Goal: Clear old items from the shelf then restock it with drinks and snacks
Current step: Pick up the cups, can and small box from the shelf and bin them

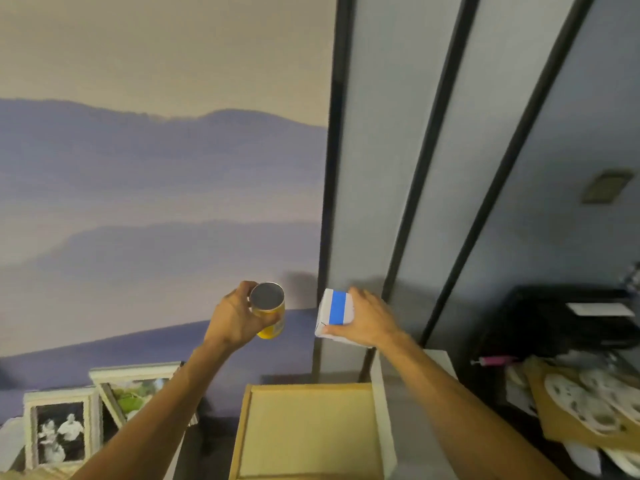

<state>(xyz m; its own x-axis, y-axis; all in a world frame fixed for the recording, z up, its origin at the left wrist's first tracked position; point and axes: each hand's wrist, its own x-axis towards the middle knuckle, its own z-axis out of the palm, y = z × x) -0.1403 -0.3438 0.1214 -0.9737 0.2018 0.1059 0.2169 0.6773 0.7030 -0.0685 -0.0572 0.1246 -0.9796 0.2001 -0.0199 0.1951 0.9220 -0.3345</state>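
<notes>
Left hand (232, 317) wraps the side of a yellow can (268, 306), whose flat grey end faces the camera. Right hand (370, 318) clamps a white carton (334, 310) with a blue stripe, thumb on its lower edge. Both are held up in the air, near each other but apart, above a pale wooden unit (308, 431).

Handling, my read:
- Can: rigid and smooth, so it may slip. Grip mid-wall. Can't tell if it's full.
- Carton: light card that dents if squeezed. Hold the flat faces, not the corners.

The unit's top looks flat with a raised rim, probably the shelf. Picture frames (62, 431) lean low on the left. Mountain mural (156, 185) behind, grey panels with dark strips (429, 168) to the right.
</notes>
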